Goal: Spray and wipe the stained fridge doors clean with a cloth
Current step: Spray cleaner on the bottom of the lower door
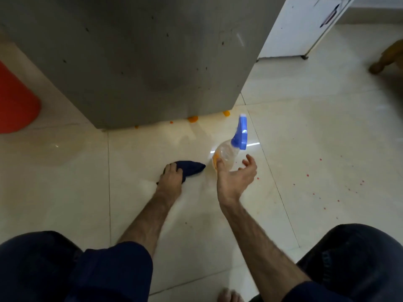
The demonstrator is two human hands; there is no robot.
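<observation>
Left hand gripped dark cloth on floor near fridge door. Right hand spread open just beside spray bottle, holding nothing. Step seemed pickup; next: grasp bottle, aim at spots.

A grey fridge door flecked with dark spots, a navy cloth, a clear spray bottle with blue trigger head, orange splashes and red speckles on the cream-tiled floor, a red-orange bin.

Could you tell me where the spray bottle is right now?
The spray bottle stands on the floor tiles, by the right hand, near the fridge's bottom corner.
</observation>
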